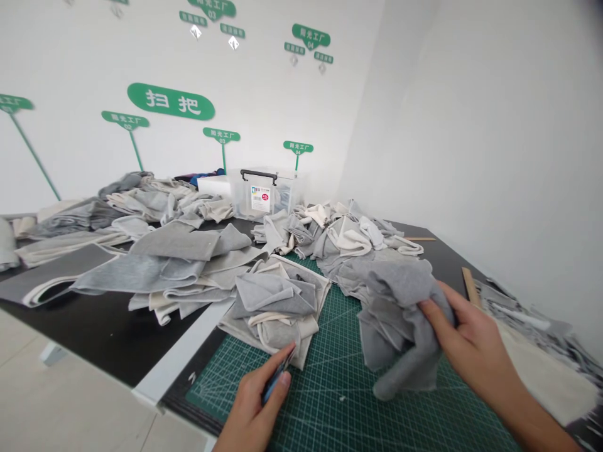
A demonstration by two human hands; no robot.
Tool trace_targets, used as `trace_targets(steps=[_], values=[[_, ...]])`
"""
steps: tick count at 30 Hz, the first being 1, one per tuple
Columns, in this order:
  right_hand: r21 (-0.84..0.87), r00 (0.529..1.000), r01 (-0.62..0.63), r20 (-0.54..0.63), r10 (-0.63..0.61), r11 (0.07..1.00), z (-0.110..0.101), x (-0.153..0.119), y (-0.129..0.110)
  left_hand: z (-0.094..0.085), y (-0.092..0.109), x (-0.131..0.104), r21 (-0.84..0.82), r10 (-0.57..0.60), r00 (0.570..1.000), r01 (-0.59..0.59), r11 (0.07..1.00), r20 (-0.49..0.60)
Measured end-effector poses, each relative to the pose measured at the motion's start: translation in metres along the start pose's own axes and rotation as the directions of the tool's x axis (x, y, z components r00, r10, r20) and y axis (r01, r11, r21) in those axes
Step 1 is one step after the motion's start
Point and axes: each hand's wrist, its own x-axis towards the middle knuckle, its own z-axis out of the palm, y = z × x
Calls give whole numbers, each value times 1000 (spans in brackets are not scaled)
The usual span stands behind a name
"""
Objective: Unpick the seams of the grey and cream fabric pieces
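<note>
My left hand [257, 398] is closed around small blue-handled thread snips [273, 383], whose metal tip points away from me. Just beyond the tip lies a stack of folded grey and cream cloths [277, 295] on the green cutting mat [330, 402]. In my right hand [471, 329], between thumb and fingers, is a grey cloth [409, 326]. It hangs crumpled over the mat, its lower end curled. Behind it, partly covered by it, a heap of grey and cream cloths [348, 235] spreads across the mat's far side.
Layered grey cloths [179, 251] lie on the black table at left, with a larger pile behind. A clear lidded box [245, 201] with a black handle stands at the back. Wooden strips [470, 285] and cloth scraps [532, 320] line the right edge. Green signs mark the wall.
</note>
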Motion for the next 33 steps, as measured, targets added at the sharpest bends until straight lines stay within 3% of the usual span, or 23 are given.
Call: trace_targets(steps=[4, 9, 13, 15, 17, 19, 21, 23, 26, 31, 33], values=[[-6, 988, 128, -88, -128, 992, 13, 44, -40, 0, 2, -2, 9, -4, 996, 5, 1000, -88], [113, 936, 351, -13, -352, 930, 60, 85, -83, -2, 1, 2, 77, 108, 992, -104, 992, -57], [241, 880, 384, 195, -432, 891, 120, 94, -97, -4, -1, 6, 125, 208, 977, -201, 972, -46], [290, 814, 345, 381, -439, 892, 144, 93, -98, -7, 0, 6, 155, 207, 978, -200, 967, -32], [318, 754, 313, 490, -438, 895, 153, 90, -97, -9, 2, 5, 174, 182, 983, -174, 969, -27], [322, 770, 288, 482, -417, 902, 149, 85, -94, -10, 4, 3, 179, 148, 988, -140, 974, -33], [300, 818, 253, 441, -369, 920, 134, 79, -88, -9, 5, 1, 178, 128, 991, -121, 977, -31], [265, 830, 207, 462, -312, 942, 115, 68, -79, -8, 5, 0, 184, 126, 992, -121, 976, -16], [215, 760, 158, 596, -257, 964, 90, 38, -62, -7, 3, 0, 198, 150, 988, -155, 968, 40], [112, 566, 58, 815, -125, 992, 68, -26, -24, -4, 0, -2, 243, 129, 991, -134, 961, 36], [86, 543, -14, 837, -65, 996, 66, -46, -8, -3, 0, -4, 253, 126, 992, -128, 959, 24]])
